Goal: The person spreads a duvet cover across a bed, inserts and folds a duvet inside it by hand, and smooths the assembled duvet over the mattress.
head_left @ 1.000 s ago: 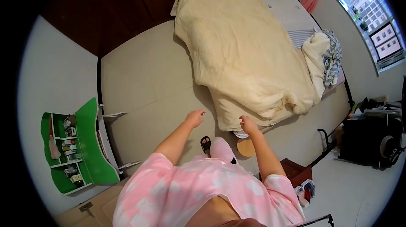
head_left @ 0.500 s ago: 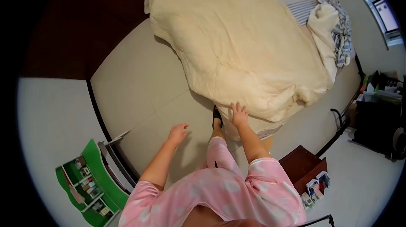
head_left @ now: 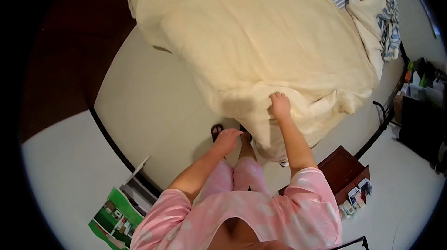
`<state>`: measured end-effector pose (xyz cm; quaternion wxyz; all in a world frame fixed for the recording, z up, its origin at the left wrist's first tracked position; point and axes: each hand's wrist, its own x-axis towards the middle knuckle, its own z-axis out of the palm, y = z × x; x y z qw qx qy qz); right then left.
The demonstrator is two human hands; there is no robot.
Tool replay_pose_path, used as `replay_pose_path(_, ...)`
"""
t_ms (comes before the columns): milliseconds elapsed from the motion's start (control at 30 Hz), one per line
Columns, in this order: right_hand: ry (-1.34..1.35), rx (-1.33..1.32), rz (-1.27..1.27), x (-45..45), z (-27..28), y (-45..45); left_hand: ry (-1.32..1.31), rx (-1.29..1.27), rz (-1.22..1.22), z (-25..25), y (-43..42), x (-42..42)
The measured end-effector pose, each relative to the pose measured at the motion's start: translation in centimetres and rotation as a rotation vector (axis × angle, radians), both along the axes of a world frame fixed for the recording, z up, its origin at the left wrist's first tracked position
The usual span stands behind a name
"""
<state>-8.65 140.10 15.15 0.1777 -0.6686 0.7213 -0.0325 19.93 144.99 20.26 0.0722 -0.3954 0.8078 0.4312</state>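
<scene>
A cream blanket [head_left: 219,36] covers most of the bed, and its near corner hangs over the side. My right hand [head_left: 280,105] is at that corner, fingers curled into the fabric, which bunches into folds around it. My left hand [head_left: 227,141] hovers over the floor and my feet, left of the hanging corner. Its fingers stretch loosely to the right and touch nothing.
A striped cloth [head_left: 389,17] and a bunched white blanket [head_left: 365,1] lie at the bed's far right. A dark red cabinet [head_left: 342,168] stands right of me. A green shelf [head_left: 114,217] is at lower left, a black-covered stand [head_left: 421,122] at far right.
I have stepped closer to the bed. My right hand has moved further onto the blanket and its fingers have closed on the fabric. My left hand has swung right, toward the bed.
</scene>
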Motion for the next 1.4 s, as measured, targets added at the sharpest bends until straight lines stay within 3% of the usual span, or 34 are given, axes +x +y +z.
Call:
replay_pose_path(100,-0.057,-0.099,0.015,-1.2,4.2,-6.1,0.079,-0.052,-0.093,-0.9,-2.8,-2.3)
replay_pose_path(233,0.087,-0.318,-0.162,-2.9,6.1,-9.6,-0.159,-0.207,-0.153,-1.4,-9.8,-6.1)
replay_pose_path(300,-0.027,-0.255,-0.393,-2.3,6.4,-8.3,-0.227,-0.26,-0.143,-5.2,-12.7,-6.8)
replay_pose_path(400,-0.18,-0.303,-0.617,0.1,5.9,-3.6,-0.402,-0.114,-0.347,-3.9,-18.8,-8.1)
replay_pose_path(467,-0.239,-0.287,-0.796,3.7,4.9,1.6,-0.301,-0.145,-0.404,-4.5,-20.0,-8.4)
replay_pose_path(533,-0.421,-0.148,-1.143,7.6,2.7,6.9,-0.207,-0.153,-0.441,-5.3,-20.1,-8.7)
replay_pose_path(633,-0.515,-0.464,-1.78,11.0,-1.7,11.4,-0.082,-0.155,-0.498,-6.3,-18.5,-8.6)
replay_pose_path(667,-0.496,-0.458,-1.87,11.4,-6.4,14.7,-0.047,-0.173,-0.533,-6.6,-17.2,-8.1)
replay_pose_path(767,-1.044,-0.688,-2.372,8.0,-2.3,10.3,0.027,-0.08,-0.557,-5.7,-14.1,-7.3)
replay_pose_path(833,-1.302,-0.746,-2.269,5.4,-1.8,7.9,0.095,-0.041,-0.542,-4.4,-13.2,-8.0)
replay_pose_path(900,-1.006,-0.887,-1.867,3.7,-5.5,6.7,0.198,-0.068,-0.532,-2.9,-12.7,-9.4)
replay_pose_path(967,-0.836,-0.625,-1.714,2.0,-3.1,3.4,0.373,-0.18,-0.6,-0.1,-12.9,-11.7)
replay_pose_path(1000,-0.883,-0.6,-1.55,1.5,-2.4,2.1,0.462,-0.235,-0.63,0.7,-12.9,-12.8)
replay_pose_path(1033,-0.924,-0.571,-1.382,1.0,-1.8,1.3,0.315,-0.27,-0.62,0.4,-12.7,-13.9)
replay_pose_path(1100,-0.753,-0.558,-1.245,0.0,-0.6,1.3,0.02,-0.339,-0.582,-1.6,-12.3,-16.1)
replay_pose_path(1133,-0.67,-0.547,-1.175,-0.4,-0.4,1.6,0.027,-0.285,-0.533,-4.7,-13.1,-16.5)
replay_pose_path(1233,-0.782,-0.485,-1.621,-0.3,-3.7,5.7,-0.06,-0.225,-0.437,-9.6,-16.0,-16.9)
replay_pose_path(1333,-0.833,-0.379,-1.82,1.5,-7.8,10.8,-0.231,-0.048,-0.348,-9.2,-17.5,-17.9)
replay_pose_path(1400,-0.989,-0.183,-1.767,3.0,-6.5,11.3,-0.26,-0.05,-0.362,-9.0,-17.5,-18.3)
